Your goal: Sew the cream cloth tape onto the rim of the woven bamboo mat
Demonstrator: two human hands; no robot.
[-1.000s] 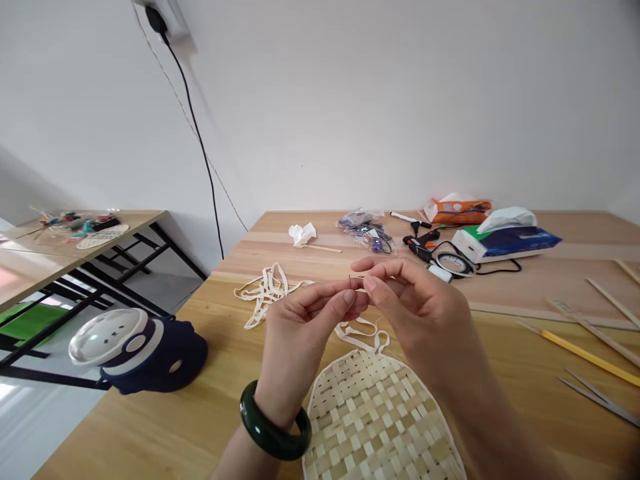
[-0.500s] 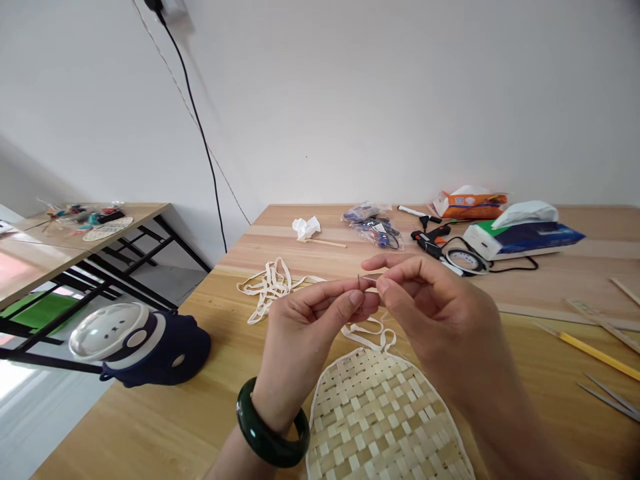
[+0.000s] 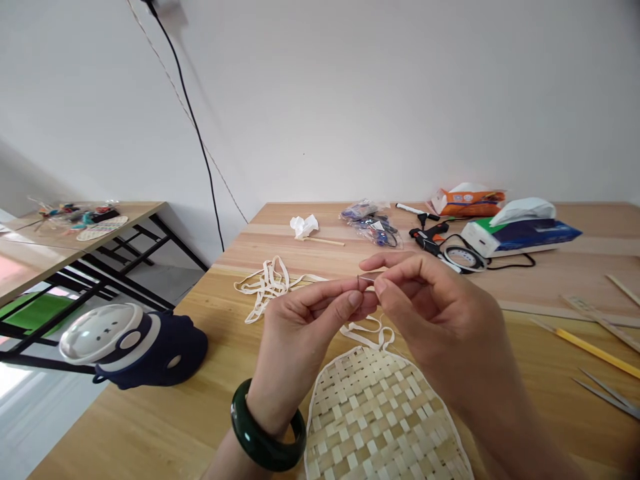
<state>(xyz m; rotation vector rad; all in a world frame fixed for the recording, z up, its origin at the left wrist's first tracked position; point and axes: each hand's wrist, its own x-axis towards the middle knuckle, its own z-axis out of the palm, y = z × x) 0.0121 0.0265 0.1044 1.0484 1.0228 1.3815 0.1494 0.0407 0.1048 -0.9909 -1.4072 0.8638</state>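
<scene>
My left hand, with a dark green bangle on its wrist, pinches a thin needle that stands upright between thumb and forefinger. Facing it, my right hand is closed in a pinch on a pale thread, whose end reaches the needle's upper part. Whether the thread passes through the eye is too small to tell. Below both hands lies a woven bamboo panel with a white-edged, rounded top. White fabric tape lies in a loose tangle beyond the left hand, and more loops rest above the panel.
At the left edge stands a navy bear-shaped container. Toward the back are crumpled tissue, bagged items, a glue gun, a tape roll and tissue packs. A yellow pencil-like tool and scissors lie right.
The hands keep almost the same pose, with the thread still at the needle. The whole view has shifted slightly.
</scene>
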